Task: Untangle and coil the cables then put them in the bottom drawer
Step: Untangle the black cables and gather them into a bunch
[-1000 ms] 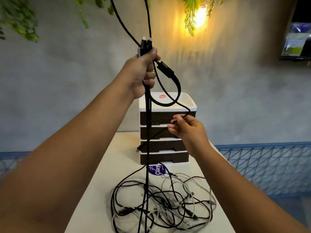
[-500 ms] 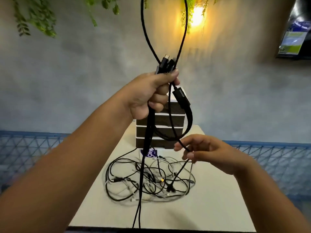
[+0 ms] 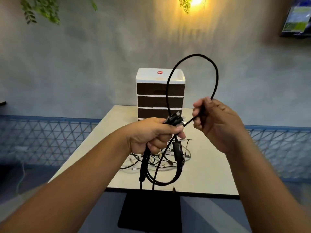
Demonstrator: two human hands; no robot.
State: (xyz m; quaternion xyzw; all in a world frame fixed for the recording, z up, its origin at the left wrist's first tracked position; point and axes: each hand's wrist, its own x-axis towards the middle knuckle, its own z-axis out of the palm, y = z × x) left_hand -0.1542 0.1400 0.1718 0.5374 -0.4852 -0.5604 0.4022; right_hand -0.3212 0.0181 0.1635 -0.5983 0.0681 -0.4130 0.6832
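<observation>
So the left hand (image 3: 151, 137) was gripping the black cable (image 3: 191, 56) bundle by its plugs, while the right hand (image 3: 217, 121) pinched a springy loop above the desk (image 3: 210, 165). It looked light and floppy, so I'd grab near the plugs. The rest sat tangled by the drawer unit (image 3: 159, 96).

Black cable (image 3: 217, 78): matt, braided-looking sheath. Drawer unit (image 3: 159, 93): smooth plastic, white frame, dark fronts. Table (image 3: 210, 165): smooth, matt, cream top. Wall (image 3: 84, 64): rough grey plaster.
</observation>
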